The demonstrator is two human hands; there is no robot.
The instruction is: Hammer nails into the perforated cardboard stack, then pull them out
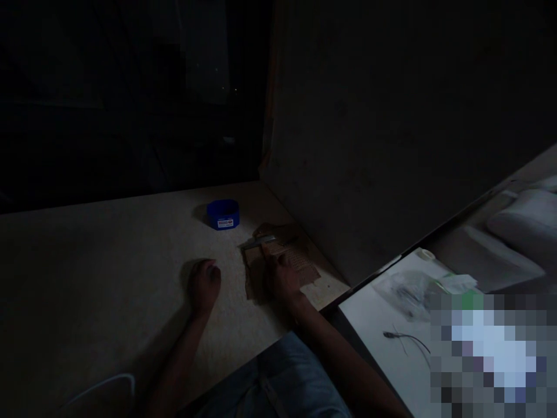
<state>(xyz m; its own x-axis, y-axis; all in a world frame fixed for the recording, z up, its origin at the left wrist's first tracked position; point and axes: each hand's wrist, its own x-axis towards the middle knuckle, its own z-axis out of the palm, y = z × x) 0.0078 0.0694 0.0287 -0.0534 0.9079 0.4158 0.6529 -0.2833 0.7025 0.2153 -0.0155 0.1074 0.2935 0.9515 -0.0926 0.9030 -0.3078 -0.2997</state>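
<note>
A brown sheet with printed lines (pixel 300 261), torn along its edges, lies on the pale wooden tabletop (pixel 108 273). My right hand (pixel 282 278) rests over it, index finger stretched forward and the other fingers bent. That fingertip meets or nearly meets a flat grey strip (pixel 264 239) at the sheet's far edge; its kind is too dark to tell. To the left of the sheet, my left hand (pixel 204 287) lies on the tabletop with curled fingers, and their inside is hidden. Beyond both hands stands a blue open container (pixel 223 215) with a white label.
A dark upright panel (pixel 391 145) borders the tabletop on the right. Past it, a white surface (pixel 365 307) carries a clear plastic bag (pixel 404 290) and a thin black cable (pixel 407 337). A white cord (pixel 108 380) lies at the lower left. The light is very dim.
</note>
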